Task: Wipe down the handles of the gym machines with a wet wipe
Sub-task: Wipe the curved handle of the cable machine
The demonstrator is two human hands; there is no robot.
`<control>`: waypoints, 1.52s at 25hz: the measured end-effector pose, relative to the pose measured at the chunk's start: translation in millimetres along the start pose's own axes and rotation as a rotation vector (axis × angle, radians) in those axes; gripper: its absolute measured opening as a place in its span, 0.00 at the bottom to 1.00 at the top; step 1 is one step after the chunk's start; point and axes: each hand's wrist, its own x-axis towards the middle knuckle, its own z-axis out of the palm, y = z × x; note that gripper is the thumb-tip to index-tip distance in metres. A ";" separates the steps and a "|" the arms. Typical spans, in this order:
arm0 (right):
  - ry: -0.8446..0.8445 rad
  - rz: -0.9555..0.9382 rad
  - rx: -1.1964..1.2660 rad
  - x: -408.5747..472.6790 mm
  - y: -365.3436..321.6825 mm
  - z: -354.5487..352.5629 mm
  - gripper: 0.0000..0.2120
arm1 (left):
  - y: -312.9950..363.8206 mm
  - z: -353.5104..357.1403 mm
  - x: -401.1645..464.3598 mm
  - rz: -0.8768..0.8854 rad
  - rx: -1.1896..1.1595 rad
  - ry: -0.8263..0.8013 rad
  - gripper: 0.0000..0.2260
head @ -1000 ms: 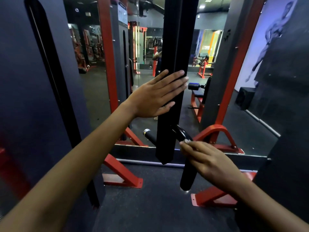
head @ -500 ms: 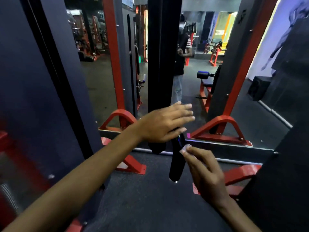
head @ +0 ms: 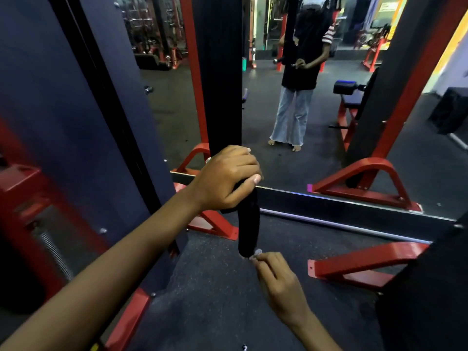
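My left hand [head: 225, 179] is wrapped around the top of the black handle [head: 249, 224], fingers curled over and thumb across the front, steadying it where it hangs below the dark upright [head: 219, 72]. My right hand [head: 277, 282] is closed in a pinch on a small wad of wet wipe [head: 256, 254], pressed against the handle's bottom end. Risk 1: the wipe is a very small bunch, so I judge each pass covers only a narrow strip and the far side of the grip could get missed unless I rotate around it. Risk 2: the part under my left palm cannot be wiped while I hold there; I would need to shift my grip or that section stays dirty. Risk 3: the handle looks free-hanging, so if my left grip loosens it may swing away from the wipe. Risk 4: the pinched wad could slip from my fingertips onto the floor [head: 215, 287]. Beyond the hands: red frame feet [head: 359, 267] and a mirror [head: 316, 138] showing a standing person's reflection. Writing: no brand or label readable anywhere; a yellow panel at top right is too blurred to read.
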 end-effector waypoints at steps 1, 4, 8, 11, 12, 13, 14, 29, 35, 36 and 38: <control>0.026 0.031 0.062 1.6 0.2 -3.3 0.06 | 1.3 -0.2 0.1 -0.007 0.001 -0.004 0.15; 0.209 0.070 0.229 36.2 -7.6 -33.3 0.08 | 3.8 -0.3 -0.3 -0.039 0.013 -0.006 0.16; 0.319 -0.051 0.232 88.8 -10.3 -53.3 0.08 | 6.5 0.3 -1.2 -0.079 0.054 -0.017 0.17; 0.297 -0.117 0.198 74.6 -4.6 -39.4 0.07 | 8.7 -0.5 -1.0 -0.091 0.079 -0.021 0.17; 0.271 -0.118 0.207 62.1 -1.6 -33.7 0.07 | 9.3 -0.6 -0.4 -0.093 0.085 -0.023 0.17; 0.233 -0.110 0.227 48.5 0.8 -28.4 0.06 | 10.0 -0.7 -0.1 -0.098 0.092 -0.025 0.17; 0.185 -0.100 0.250 35.2 2.8 -23.3 0.06 | 10.4 -0.8 0.0 -0.101 0.099 -0.025 0.17; 0.137 0.439 0.858 74.0 7.5 -40.1 0.12 | 7.5 0.0 -2.6 -0.113 0.089 -0.034 0.18; -0.093 0.583 0.752 23.8 19.8 -11.2 0.17 | 8.9 -0.2 -5.1 -0.138 0.100 -0.033 0.19; -0.107 0.602 0.755 25.3 20.4 -12.9 0.16 | 9.4 -0.5 -5.2 -0.141 0.104 -0.038 0.19; -0.064 0.626 0.812 41.4 20.9 -23.9 0.16 | 10.4 -0.6 -4.2 -0.150 0.111 -0.047 0.19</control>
